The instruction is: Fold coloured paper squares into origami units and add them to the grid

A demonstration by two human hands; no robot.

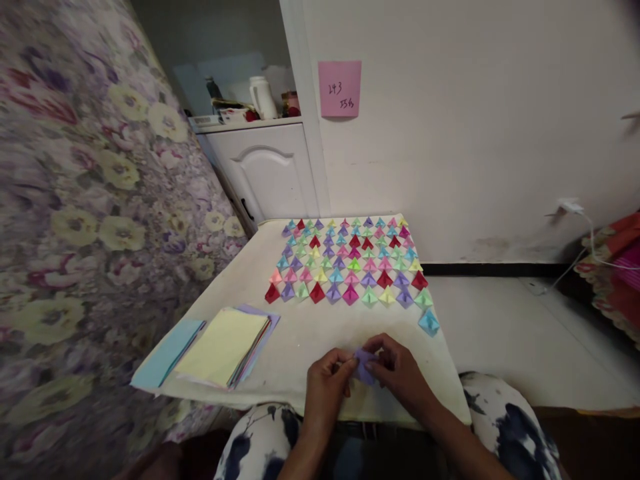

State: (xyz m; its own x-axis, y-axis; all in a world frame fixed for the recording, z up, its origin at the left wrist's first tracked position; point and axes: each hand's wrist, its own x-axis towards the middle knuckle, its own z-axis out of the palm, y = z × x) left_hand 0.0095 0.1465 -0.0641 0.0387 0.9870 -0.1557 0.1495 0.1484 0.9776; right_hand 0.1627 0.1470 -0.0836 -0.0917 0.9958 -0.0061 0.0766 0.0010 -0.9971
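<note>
Dozens of multicoloured folded-paper pieces [351,294] look finished mid-frame; left hand [327,377] and right hand [399,368] pinch thin purple paper [364,375]; flat yellow-topped sheets [223,343] remain lower left.

One wide view from a camera worn on the person's head, looking forward and down across a table [310,327]. The left hand [326,379] and right hand [397,369] are near the camera, below centre, with both knees [515,423] at the bottom edge. Beyond the table, the view reaches a pale wall [450,133] facing the camera; floral fabric [120,200] fills the left side, and floor [485,327] shows to the right.
</note>
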